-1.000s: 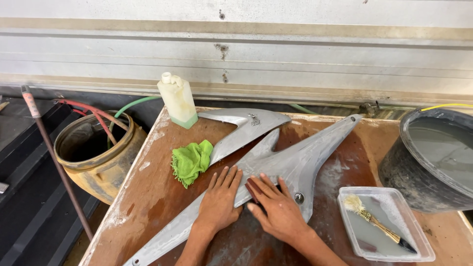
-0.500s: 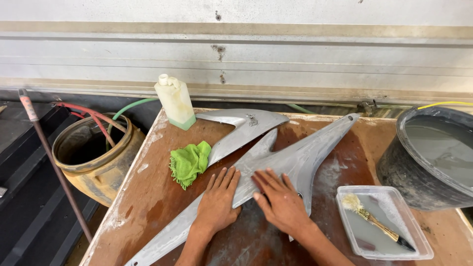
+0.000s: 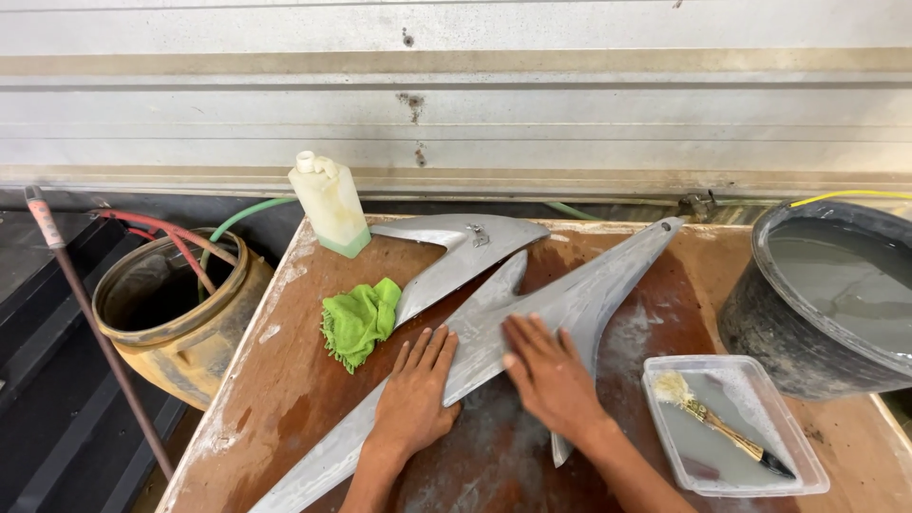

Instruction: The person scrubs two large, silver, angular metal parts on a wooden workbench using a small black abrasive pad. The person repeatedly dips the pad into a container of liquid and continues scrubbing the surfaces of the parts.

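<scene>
A long grey swept panel (image 3: 608,275) lies diagonally across the brown wooden table (image 3: 285,380). My left hand (image 3: 415,394) presses flat on the panel's lower left part, fingers spread, holding nothing. My right hand (image 3: 549,375) lies flat on the middle of the panel with its fingers pointing away from me. The reddish-brown sandpaper seen under its fingers a second ago is hidden beneath it. A second, smaller grey panel (image 3: 446,252) lies behind, partly under the first.
A green cloth (image 3: 359,320) and a pale plastic bottle (image 3: 330,201) sit at the table's left. At the right are a clear tray (image 3: 665,446) holding a brush (image 3: 722,423) and a black tub (image 3: 760,332) of grey liquid. A yellow bucket (image 3: 190,342) stands on the floor at left.
My right hand has slid up and to the right along the panel, covering the sandpaper. My left hand has stayed put. The view has shifted slightly.
</scene>
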